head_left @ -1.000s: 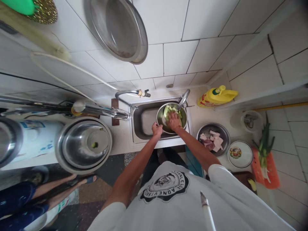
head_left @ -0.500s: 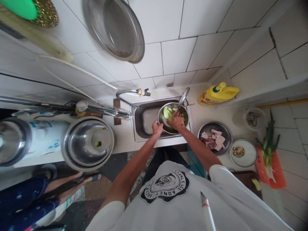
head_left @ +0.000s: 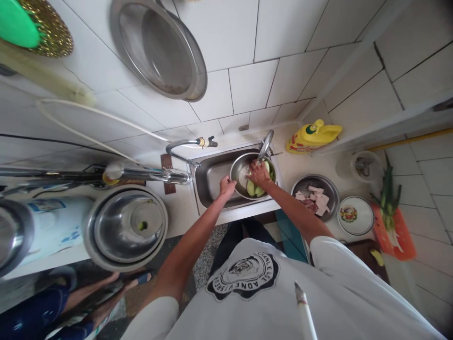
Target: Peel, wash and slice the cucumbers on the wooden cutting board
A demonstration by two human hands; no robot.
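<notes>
A round metal bowl (head_left: 238, 190) is in the right part of the sink, under the curved faucet (head_left: 266, 144). Pale green vegetable slices (head_left: 255, 190) lie in it along the near and right side. My left hand (head_left: 227, 185) grips the bowl's left rim, its fingers closed on the edge. Inside the bowl, my right hand (head_left: 259, 174) rests among the slices with its fingers spread, fingertips partly hidden. Whether it touches single slices firmly I cannot tell.
Right of the sink stand a yellow jug (head_left: 311, 137), a pan of cut meat (head_left: 331, 184), a white plate (head_left: 364, 219) and an orange basket (head_left: 406, 241) with green onions. Nested metal basins (head_left: 91, 236) stand left. Another person's legs (head_left: 102, 288) show lower left.
The slices have shifted from the bowl's far left to its near and right side. My right hand has moved slightly across the bowl; my left hand stays on the rim. The view has tilted slightly.
</notes>
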